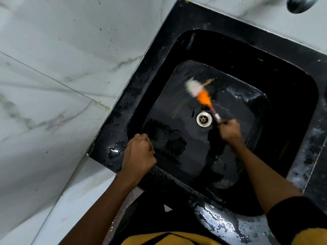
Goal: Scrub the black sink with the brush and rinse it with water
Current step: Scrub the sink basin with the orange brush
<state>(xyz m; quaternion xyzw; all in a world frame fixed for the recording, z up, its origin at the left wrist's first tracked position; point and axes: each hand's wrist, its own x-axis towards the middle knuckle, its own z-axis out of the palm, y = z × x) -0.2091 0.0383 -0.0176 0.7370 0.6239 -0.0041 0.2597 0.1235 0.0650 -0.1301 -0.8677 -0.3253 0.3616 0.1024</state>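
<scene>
The black sink (292, 110) fills the middle and right of the head view, its basin wet, with a metal drain (204, 119) near the centre. My right hand (230, 129) is closed on the thin handle of a brush (203, 96) with an orange neck and a pale bristle head. The brush head is blurred and lies on the basin floor beyond the drain. My left hand (138, 154) rests as a fist on the sink's near-left rim and holds nothing that I can see.
White marble-look wall tiles (53, 85) run along the left. A chrome tap spout (300, 3) pokes in at the top right. Water beads lie on the black counter (217, 220) in front of the basin.
</scene>
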